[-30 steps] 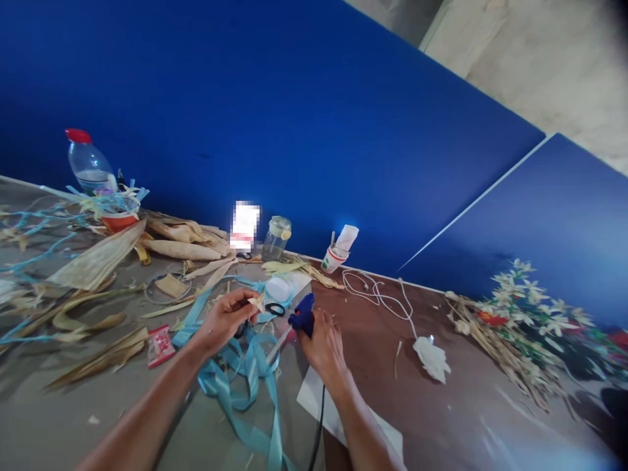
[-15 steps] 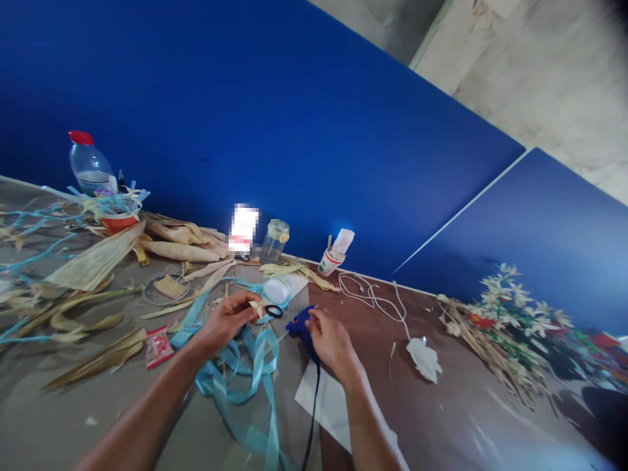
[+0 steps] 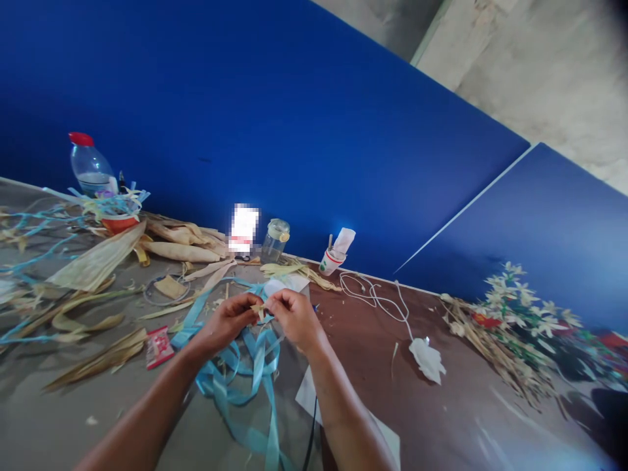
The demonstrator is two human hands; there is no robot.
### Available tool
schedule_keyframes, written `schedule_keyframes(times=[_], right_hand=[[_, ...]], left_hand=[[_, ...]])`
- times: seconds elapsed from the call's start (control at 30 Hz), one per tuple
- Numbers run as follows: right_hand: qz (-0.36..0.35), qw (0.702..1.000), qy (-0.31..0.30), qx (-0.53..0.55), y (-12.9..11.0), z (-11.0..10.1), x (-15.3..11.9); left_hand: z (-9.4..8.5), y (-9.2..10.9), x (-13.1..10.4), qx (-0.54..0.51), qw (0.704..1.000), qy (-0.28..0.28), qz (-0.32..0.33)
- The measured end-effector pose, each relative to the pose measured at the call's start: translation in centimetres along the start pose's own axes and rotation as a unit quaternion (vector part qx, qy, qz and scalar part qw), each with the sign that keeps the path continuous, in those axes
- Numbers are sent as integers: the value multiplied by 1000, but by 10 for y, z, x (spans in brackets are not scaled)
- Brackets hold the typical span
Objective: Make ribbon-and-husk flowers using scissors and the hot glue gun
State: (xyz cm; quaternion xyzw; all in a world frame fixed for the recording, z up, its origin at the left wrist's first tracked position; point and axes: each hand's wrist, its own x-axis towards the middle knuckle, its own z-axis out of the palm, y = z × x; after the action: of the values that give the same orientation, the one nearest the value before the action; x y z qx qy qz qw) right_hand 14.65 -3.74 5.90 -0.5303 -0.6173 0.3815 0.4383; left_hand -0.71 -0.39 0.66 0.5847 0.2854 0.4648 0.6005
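Observation:
Over the ribbon, my left hand (image 3: 229, 322) pinches a small pale piece of corn husk (image 3: 258, 310) between thumb and fingers. My right hand (image 3: 296, 320) has its fingertips closed on the same piece from the other side. Under both hands runs a loosely looped light-blue ribbon (image 3: 269, 392). A blue glue gun is almost wholly covered by my right hand and forearm. Its black cord (image 3: 311, 435) trails toward the near edge. White paper (image 3: 389, 437) shows on both sides of my right forearm.
Dried corn husks (image 3: 181, 250) and a red candy packet (image 3: 159, 347) lie to the left. Along the blue partition (image 3: 294, 131) stand a lit screen (image 3: 244, 227), a glass jar (image 3: 275, 241) and a paper cup (image 3: 332, 260). White cable (image 3: 375, 297) and white flowers (image 3: 521, 294) are at right.
My right hand has left the glue gun and moved left to meet my left hand at the husk piece. My left hand has stayed nearly in place.

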Motion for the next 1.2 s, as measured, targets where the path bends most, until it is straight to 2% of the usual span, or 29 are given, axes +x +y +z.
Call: schedule_keyframes(times=[0.17,0.43,0.67,0.8,0.9,1.2], right_hand=[[24,999,14,43,7,1,4],[25,997,28,61,9,2,6],[-31,996,79,-39,-4,2,-3],[-115,978,123,-124,-12,4,-9],[-168,961,132,-175,-13,6,-12],[-177,954,130,-204,-13,11,-14]], left_hand=[[-2,-1,-2,-26,999,-18,-12],[-1,3,-5,-136,989,-46,-20],[-1,-1,-4,-166,985,-53,-8],[-3,-4,-3,-154,986,-67,-1],[-5,-7,-2,-154,986,-66,-3],[-1,-1,-3,-143,989,-46,-19]])
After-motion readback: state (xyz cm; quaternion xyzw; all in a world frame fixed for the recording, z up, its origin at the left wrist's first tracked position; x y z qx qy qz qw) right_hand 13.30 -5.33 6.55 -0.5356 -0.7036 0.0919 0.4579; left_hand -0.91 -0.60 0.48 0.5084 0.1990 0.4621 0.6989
